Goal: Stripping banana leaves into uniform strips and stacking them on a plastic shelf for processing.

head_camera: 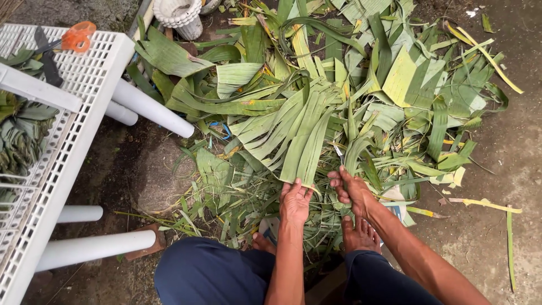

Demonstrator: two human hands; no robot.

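Left hand [295, 202]: mine, palm up, fingers loosely curled and half open, slipped under the near end of a broad torn banana leaf [293, 133]. The fingertips touch its underside; I cannot tell whether they pinch it.

Right hand [351, 189]: mine, just right of the left one, fingers bent around narrow leaf strips [353, 152] at the near edge of the heap. A small pale tip sticks up beside the strips above the fingers; I cannot tell what it is or whether I hold it.

Broad torn banana leaf: middle of the scene, split into long ribbons, fanning from my hands toward the far side, lying on top of the leaf pile [395, 85].

Leaf pile: green and yellowing cuttings spread over the bare ground [508, 169], from centre to far right.

Bare feet [359, 234]: mine, near edge, partly under the leaves, between dark blue trouser knees [209, 271].

White plastic table [84, 73]: left, tipped on its side, round legs pointing right. Folded leaves stacked on it at far left. Orange-handled scissors [70, 38] rest on its lattice top.

White fluted pot [180, 14]: far side, behind the pile.
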